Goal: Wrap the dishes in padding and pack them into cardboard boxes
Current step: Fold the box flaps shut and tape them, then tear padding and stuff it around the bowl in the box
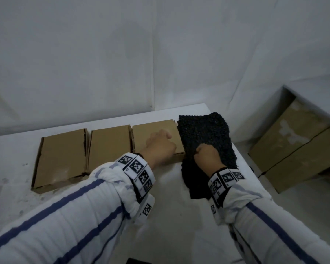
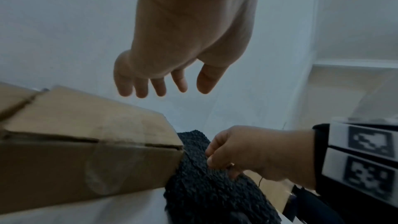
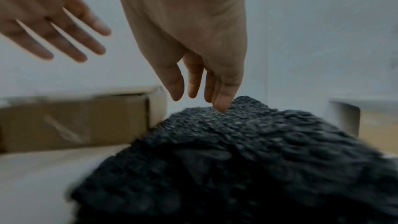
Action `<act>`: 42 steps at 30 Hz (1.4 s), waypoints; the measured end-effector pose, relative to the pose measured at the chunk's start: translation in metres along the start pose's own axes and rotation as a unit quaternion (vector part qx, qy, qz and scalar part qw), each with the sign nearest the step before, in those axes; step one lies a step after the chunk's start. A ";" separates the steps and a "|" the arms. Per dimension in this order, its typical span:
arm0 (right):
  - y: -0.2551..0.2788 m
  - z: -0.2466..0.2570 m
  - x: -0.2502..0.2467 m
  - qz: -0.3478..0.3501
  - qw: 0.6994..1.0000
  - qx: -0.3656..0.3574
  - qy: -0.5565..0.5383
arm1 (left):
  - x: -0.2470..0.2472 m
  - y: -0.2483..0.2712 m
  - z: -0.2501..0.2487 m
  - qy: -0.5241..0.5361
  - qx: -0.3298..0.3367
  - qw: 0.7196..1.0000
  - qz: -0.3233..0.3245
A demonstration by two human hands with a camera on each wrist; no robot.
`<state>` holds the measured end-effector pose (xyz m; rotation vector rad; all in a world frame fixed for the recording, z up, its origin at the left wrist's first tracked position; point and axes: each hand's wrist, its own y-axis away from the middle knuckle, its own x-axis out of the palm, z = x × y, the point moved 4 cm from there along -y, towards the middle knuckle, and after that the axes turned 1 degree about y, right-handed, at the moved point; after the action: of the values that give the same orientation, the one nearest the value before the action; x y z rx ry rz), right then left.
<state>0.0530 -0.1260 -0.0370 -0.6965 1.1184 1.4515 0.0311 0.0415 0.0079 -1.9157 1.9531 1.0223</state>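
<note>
Three closed brown cardboard boxes stand side by side on the white table (image 1: 170, 216): the left box (image 1: 61, 157), the middle box (image 1: 109, 149) and the right box (image 1: 147, 128). A black knobbly padding sheet (image 1: 206, 130) lies bunched against the right box (image 2: 86, 142). My left hand (image 1: 160, 143) hovers over the right box with relaxed fingers (image 2: 140, 89) and holds nothing. My right hand (image 1: 206, 155) rests on the padding (image 3: 258, 151); its fingertips (image 3: 221, 106) press into the cloth and the thumb is clear of it. No dish shows.
The table's right edge runs diagonally just beyond the padding. Below it, on the floor at the right, stand large cardboard cartons (image 1: 293, 149). A white draped wall closes the back. Bare tabletop lies in front of the boxes.
</note>
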 end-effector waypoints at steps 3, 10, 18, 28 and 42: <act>-0.005 -0.030 0.004 0.021 0.997 0.018 0.077 | 0.030 -0.010 -0.013 0.014 0.032 0.999 0.041; -0.014 -0.041 0.016 0.020 0.988 -0.017 0.151 | 0.068 -0.027 -0.005 0.087 0.031 0.994 0.066; -0.020 -0.018 -0.032 -0.021 0.998 -0.015 0.055 | 0.056 -0.032 -0.012 0.106 0.063 0.988 0.090; 0.020 0.092 -0.064 -0.014 0.961 -0.202 -0.186 | -0.007 -0.001 -0.008 0.351 0.071 0.919 0.163; 0.135 0.344 0.064 0.152 0.927 -0.298 -0.172 | -0.233 0.072 0.185 0.391 0.013 0.906 -0.163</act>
<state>-0.0336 0.2225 0.0698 -0.6576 0.5138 2.1254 -0.0641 0.3305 0.0349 -2.7884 1.8194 0.1142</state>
